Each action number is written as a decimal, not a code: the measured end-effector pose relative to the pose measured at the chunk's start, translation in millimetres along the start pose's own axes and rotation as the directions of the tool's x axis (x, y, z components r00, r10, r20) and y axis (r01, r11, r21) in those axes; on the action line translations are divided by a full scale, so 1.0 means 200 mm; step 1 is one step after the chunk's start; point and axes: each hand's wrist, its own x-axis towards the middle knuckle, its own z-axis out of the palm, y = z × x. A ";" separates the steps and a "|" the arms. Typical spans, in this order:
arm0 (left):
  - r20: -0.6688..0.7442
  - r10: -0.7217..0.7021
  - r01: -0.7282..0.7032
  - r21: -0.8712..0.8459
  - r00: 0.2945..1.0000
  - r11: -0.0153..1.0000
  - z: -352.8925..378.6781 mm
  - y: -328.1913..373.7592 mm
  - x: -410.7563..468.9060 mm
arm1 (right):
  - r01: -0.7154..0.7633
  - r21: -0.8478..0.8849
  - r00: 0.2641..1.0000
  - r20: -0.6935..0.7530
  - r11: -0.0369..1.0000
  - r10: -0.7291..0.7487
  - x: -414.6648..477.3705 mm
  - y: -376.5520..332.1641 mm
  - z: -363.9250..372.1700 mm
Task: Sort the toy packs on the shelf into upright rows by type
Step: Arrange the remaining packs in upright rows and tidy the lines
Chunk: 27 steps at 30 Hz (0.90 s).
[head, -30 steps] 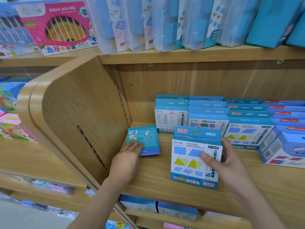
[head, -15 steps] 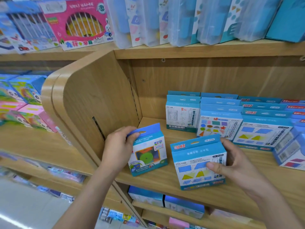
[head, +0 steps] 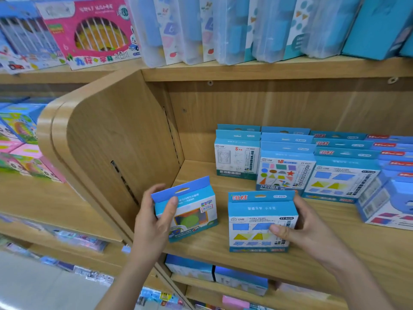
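My left hand (head: 152,222) grips a small blue pack with a green disc picture (head: 192,211), held upright near the shelf's left wall. My right hand (head: 306,229) grips a blue pack printed with triangles and parallelograms (head: 257,222), standing upright at the front of the wooden shelf (head: 223,249). Behind them stand upright rows: white-fronted packs (head: 237,157), coloured-shapes packs (head: 283,171), and triangle packs (head: 339,177) matching the one in my right hand.
More blue packs (head: 391,193) lean at the far right. A curved wooden side panel (head: 116,139) bounds the shelf on the left. Clear plastic cases (head: 223,27) and a pink boxed toy (head: 93,32) fill the shelf above. Boxes (head: 214,274) sit below.
My left hand picked the flat-lying small pack up and turned it upright, front facing me. The right hand's triangle pack tipped from lying tilted to standing upright.
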 end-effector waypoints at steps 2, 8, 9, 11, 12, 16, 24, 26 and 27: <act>0.029 -0.072 0.075 -0.094 0.997 0.993 0.02 0.00 -0.03 | 0.018 -0.052 1.000 -0.003 0.998 -0.018 0.00 -0.01 -0.01; 0.006 -0.243 0.238 -0.225 0.970 0.945 0.06 0.03 -0.06 | 0.113 -0.226 0.986 -0.095 0.968 -0.137 -0.01 -0.06 0.00; 0.007 -0.246 0.241 -0.224 0.969 0.944 0.06 0.03 -0.05 | 0.138 -0.281 0.979 -0.106 0.950 -0.173 -0.01 -0.07 0.01; 0.015 -0.273 0.268 -0.241 0.962 0.933 0.06 0.04 -0.05 | 0.180 -0.398 0.968 -0.089 0.899 -0.233 -0.02 -0.09 0.03; 0.022 -0.295 0.291 -0.255 0.955 0.922 0.06 0.03 -0.05 | 0.195 -0.471 0.965 -0.063 0.860 -0.254 -0.02 -0.10 0.04; 0.108 -0.297 0.313 -0.193 0.949 0.930 0.03 -0.01 -0.08 | 0.220 -0.645 0.958 0.001 0.732 -0.287 -0.04 -0.09 0.02; 0.098 -0.268 0.255 0.128 0.958 0.958 0.05 0.03 -0.07 | 0.229 -0.634 0.936 -0.065 0.739 -0.347 -0.17 -0.05 -0.15; 0.134 -0.279 0.249 0.206 0.951 0.946 0.07 0.05 -0.07 | 0.237 -0.636 0.925 -0.084 0.735 -0.371 -0.22 -0.06 -0.21; 0.143 -0.279 0.241 0.235 0.950 0.942 0.09 0.06 -0.07 | 0.242 -0.630 0.919 -0.095 0.738 -0.382 -0.24 -0.07 -0.24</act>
